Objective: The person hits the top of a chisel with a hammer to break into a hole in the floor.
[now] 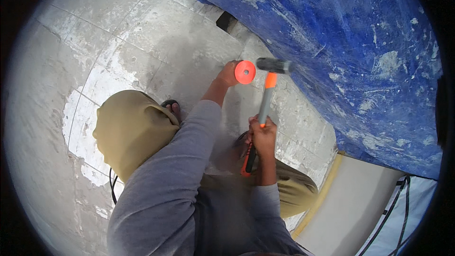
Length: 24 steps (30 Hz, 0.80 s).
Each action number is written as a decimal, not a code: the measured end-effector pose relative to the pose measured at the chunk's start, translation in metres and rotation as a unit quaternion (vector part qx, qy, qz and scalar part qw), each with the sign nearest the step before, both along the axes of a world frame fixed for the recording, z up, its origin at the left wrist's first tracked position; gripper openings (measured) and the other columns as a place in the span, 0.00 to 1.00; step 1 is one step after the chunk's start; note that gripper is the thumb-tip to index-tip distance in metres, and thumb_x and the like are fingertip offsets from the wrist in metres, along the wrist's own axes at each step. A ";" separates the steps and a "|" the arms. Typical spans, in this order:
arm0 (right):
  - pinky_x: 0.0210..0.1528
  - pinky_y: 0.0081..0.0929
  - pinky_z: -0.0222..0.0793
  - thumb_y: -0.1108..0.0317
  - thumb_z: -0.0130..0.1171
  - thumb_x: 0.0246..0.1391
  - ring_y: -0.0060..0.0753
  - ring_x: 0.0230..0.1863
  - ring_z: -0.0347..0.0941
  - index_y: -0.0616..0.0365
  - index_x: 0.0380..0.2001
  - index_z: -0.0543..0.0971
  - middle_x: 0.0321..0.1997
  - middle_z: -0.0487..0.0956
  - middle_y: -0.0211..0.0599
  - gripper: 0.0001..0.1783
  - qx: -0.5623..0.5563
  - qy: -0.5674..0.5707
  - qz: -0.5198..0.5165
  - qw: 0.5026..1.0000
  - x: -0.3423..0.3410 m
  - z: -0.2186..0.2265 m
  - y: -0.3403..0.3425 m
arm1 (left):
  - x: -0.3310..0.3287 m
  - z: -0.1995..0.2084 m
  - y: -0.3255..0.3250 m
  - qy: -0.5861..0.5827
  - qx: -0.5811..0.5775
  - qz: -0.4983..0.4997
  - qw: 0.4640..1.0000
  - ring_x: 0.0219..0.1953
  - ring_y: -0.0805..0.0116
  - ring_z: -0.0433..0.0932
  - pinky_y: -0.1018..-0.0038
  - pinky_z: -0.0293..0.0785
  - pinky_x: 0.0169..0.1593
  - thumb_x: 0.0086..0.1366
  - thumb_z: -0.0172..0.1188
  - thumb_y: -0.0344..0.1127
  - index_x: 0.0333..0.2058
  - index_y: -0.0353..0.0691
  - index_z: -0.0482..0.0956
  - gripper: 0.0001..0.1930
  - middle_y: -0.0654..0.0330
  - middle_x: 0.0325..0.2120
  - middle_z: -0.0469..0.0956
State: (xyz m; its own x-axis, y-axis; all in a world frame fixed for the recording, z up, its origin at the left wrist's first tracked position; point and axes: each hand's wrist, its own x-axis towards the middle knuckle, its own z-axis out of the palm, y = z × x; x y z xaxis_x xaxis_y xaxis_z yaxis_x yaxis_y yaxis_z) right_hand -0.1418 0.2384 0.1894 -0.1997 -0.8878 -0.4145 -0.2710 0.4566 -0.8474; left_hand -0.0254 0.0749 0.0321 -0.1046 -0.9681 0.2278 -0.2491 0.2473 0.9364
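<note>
- Left hand [228,73]: grip closed round a chisel [246,72], just under its round red-orange guard; fingers mostly hidden.
- Chisel: guard faces the camera, grey striking end in the middle; blade end out of sight below.
- Right hand [263,135]: grip wrapped firmly round the handle of a club hammer [266,96], thumb side up.
- Hammer: dark grey head just right of the guard, apart from it; grey-orange shaft slants down to the fist, black-red butt sticks out below.
- Left arm: grey sleeve, reaches forward past the left knee [137,128], wrist bare.
- Right arm: elbow bent, forearm upright inside the right knee [298,187].
- Both knees bent, khaki trousers; sandalled foot [173,107] beside left knee.
- Floor [118,33]: grey, tiled, white patches.
- Blue sheet [332,57], white-splashed, upper right.
- Black cables [393,213], lower right.
</note>
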 end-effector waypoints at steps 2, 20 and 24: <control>0.14 0.20 0.60 0.72 0.55 0.55 0.21 0.11 0.65 0.62 0.31 0.70 0.14 0.69 0.30 0.05 -0.079 0.027 -0.021 0.996 0.004 0.032 0.001 | 0.006 0.008 -0.002 -0.024 0.005 0.016 1.000 0.38 0.50 0.77 0.63 0.75 0.41 0.50 0.63 0.36 0.35 0.40 0.78 0.12 0.49 0.34 0.79; 0.11 0.24 0.61 0.73 0.56 0.53 0.24 0.09 0.62 0.63 0.30 0.69 0.14 0.66 0.32 0.07 0.001 -0.086 -0.088 0.992 -0.014 -0.027 0.018 | -0.011 -0.038 -0.007 -0.037 -0.077 0.000 0.996 0.36 0.51 0.76 0.61 0.73 0.42 0.46 0.65 0.38 0.32 0.41 0.78 0.14 0.53 0.33 0.79; 0.12 0.25 0.61 0.71 0.57 0.55 0.24 0.09 0.62 0.62 0.31 0.68 0.14 0.65 0.31 0.09 -0.073 -0.073 -0.097 0.990 -0.016 0.012 0.013 | -0.024 -0.028 0.006 -0.111 -0.135 -0.011 0.985 0.36 0.54 0.76 0.63 0.72 0.42 0.47 0.62 0.35 0.31 0.42 0.77 0.10 0.55 0.31 0.79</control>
State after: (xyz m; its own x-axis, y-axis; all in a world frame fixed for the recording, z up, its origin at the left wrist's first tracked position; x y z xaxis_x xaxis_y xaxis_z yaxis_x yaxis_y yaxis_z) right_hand -0.1579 0.2511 0.2017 -0.3197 -0.8916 -0.3207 -0.0609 0.3571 -0.9321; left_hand -0.0495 0.0808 0.0045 -0.2002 -0.8724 0.4458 -0.4315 0.4871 0.7593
